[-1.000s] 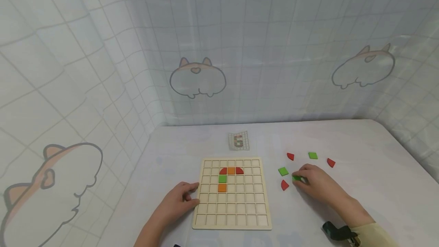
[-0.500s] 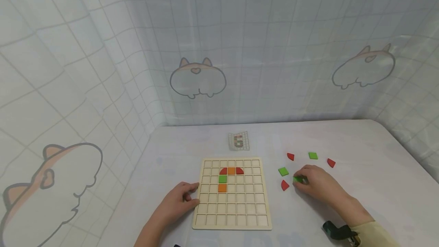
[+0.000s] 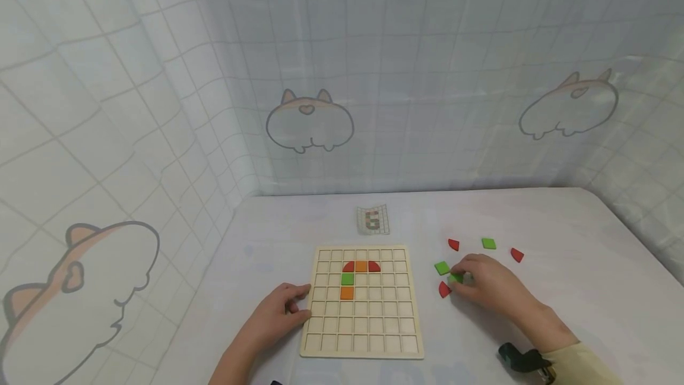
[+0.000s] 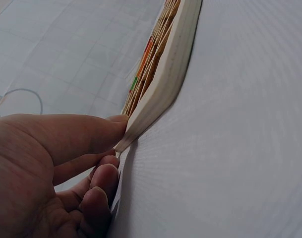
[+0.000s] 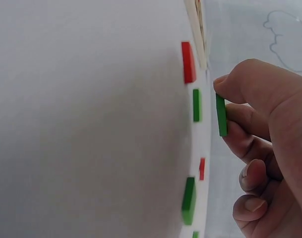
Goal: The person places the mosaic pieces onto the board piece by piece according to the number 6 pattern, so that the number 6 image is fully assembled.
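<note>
Movement shows at the right hand (image 3: 491,285) alone: over the last half second it has slid a little leftward in the lower right of the head view, taking a flat green square tile (image 5: 221,115) with it. The tile is pinched narrowly between thumb and fingertips, and the right wrist view shows it standing clear of the white tabletop. For the work, I'd judge, that means one more piece is picked up but not yet placed; it is nearer the pale wooden gridded board (image 3: 361,325) in the lower middle, though well apart from it.

Five pieces lie on that board, unchanged: a red quarter-round (image 3: 349,267), an orange square (image 3: 361,266) and another red quarter-round (image 3: 374,267) in a row, with a green square (image 3: 347,278) and an orange square (image 3: 347,293) running down the left.

Watching the arms, I see the right forearm reach in from the bottom right corner in a pale yellow sleeve (image 3: 579,364), its last fingers curled loosely below the pinch. The left hand (image 3: 280,315) comes from the bottom, its thumb and forefinger spread, still touching the board's left edge without wrapping round it.
</note>
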### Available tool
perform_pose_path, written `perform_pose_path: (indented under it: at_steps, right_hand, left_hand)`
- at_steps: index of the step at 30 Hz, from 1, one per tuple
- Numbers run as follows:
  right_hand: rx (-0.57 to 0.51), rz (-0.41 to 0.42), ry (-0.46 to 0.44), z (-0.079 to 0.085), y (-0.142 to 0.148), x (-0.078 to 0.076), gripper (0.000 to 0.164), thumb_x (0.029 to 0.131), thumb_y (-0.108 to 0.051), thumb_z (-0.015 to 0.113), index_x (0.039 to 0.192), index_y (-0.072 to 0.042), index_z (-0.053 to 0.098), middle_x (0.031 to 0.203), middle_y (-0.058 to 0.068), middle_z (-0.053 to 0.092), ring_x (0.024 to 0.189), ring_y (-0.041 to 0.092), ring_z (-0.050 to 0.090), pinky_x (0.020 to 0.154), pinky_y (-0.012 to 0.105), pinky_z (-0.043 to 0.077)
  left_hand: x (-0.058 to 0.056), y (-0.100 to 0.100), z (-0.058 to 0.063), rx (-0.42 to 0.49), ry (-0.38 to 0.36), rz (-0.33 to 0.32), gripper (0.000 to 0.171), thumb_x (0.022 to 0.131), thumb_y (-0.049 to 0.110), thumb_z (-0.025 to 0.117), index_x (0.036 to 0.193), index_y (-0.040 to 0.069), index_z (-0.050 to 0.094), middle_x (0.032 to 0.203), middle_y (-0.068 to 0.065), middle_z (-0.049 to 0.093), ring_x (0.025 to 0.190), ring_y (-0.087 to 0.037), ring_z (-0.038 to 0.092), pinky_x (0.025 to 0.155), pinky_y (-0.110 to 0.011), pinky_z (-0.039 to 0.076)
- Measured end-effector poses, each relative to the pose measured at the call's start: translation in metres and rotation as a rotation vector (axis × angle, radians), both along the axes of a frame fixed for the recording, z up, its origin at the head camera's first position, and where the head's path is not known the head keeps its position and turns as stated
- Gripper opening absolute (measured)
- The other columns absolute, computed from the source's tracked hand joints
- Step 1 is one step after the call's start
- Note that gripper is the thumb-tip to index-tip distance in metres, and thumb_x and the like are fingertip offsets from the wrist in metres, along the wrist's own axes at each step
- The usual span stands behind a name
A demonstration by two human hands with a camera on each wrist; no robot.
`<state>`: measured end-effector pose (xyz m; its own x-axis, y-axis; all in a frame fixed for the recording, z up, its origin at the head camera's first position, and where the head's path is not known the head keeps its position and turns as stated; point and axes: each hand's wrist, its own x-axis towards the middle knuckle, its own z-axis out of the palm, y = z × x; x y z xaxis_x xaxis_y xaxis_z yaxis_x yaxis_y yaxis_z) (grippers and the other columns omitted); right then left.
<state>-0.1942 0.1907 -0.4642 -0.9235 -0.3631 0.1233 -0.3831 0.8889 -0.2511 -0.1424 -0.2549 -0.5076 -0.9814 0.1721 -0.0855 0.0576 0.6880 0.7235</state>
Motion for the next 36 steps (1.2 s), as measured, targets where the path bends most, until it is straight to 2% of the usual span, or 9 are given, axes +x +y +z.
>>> perform_pose_path:
  at_steps: [6, 9, 15, 22, 28, 36]
  right_hand:
    - [-0.032, 0.086, 0.066, 0.003, -0.010, -0.002, 0.021, 0.077, -0.028, 0.084, 0.093, -0.018, 0.076, 0.092, -0.011, 0.065, 0.097, 0.017, 0.061, 0.085, 0.039, 0.052]
    - [-0.039, 0.127, 0.077, 0.004, -0.017, -0.003, 0.019, 0.078, -0.027, 0.084, 0.093, -0.018, 0.076, 0.091, -0.014, 0.064, 0.092, 0.012, 0.060, 0.082, 0.035, 0.052]
    - [-0.042, 0.172, 0.058, 0.007, -0.033, -0.006, 0.017, 0.079, -0.025, 0.082, 0.094, -0.019, 0.076, 0.089, -0.016, 0.060, 0.085, 0.007, 0.058, 0.077, 0.029, 0.051]
    - [-0.017, 0.201, 0.051, 0.011, -0.056, -0.007, 0.018, 0.080, -0.027, 0.081, 0.096, -0.018, 0.077, 0.091, -0.014, 0.062, 0.090, 0.009, 0.058, 0.080, 0.030, 0.051]
    - [-0.014, 0.236, 0.040, 0.010, -0.073, -0.007, 0.018, 0.081, -0.029, 0.080, 0.095, -0.020, 0.076, 0.091, -0.014, 0.060, 0.088, 0.007, 0.056, 0.078, 0.028, 0.051]
    - [-0.035, 0.283, 0.027, 0.008, -0.094, -0.008, 0.018, 0.083, -0.028, 0.078, 0.097, -0.018, 0.077, 0.093, -0.012, 0.063, 0.091, 0.009, 0.056, 0.080, 0.030, 0.050]
  left_hand:
    - [0.000, 0.000, 0.000, -0.002, -0.001, -0.005, 0.055, 0.085, 0.030, 0.079, 0.134, 0.010, 0.062, 0.103, 0.004, 0.055, 0.080, -0.011, 0.052, 0.068, -0.026, 0.042]
    - [0.000, 0.000, -0.001, -0.003, -0.004, 0.003, 0.055, 0.085, 0.029, 0.079, 0.133, 0.010, 0.063, 0.102, 0.004, 0.055, 0.080, -0.012, 0.051, 0.068, -0.026, 0.042]
    - [0.000, 0.002, 0.000, -0.001, -0.013, 0.016, 0.055, 0.083, 0.029, 0.080, 0.132, 0.010, 0.064, 0.100, 0.003, 0.055, 0.080, -0.013, 0.051, 0.066, -0.026, 0.042]
    - [0.000, 0.002, 0.002, 0.000, -0.010, 0.015, 0.055, 0.083, 0.028, 0.080, 0.132, 0.009, 0.064, 0.101, 0.003, 0.055, 0.080, -0.013, 0.051, 0.066, -0.026, 0.042]
    - [0.000, 0.002, 0.001, -0.009, -0.004, 0.013, 0.055, 0.084, 0.028, 0.080, 0.133, 0.010, 0.064, 0.102, 0.004, 0.056, 0.080, -0.012, 0.051, 0.067, -0.026, 0.042]
    - [0.000, 0.002, 0.001, -0.021, -0.010, 0.015, 0.055, 0.084, 0.029, 0.080, 0.133, 0.010, 0.063, 0.099, 0.004, 0.055, 0.080, -0.013, 0.051, 0.067, -0.027, 0.042]
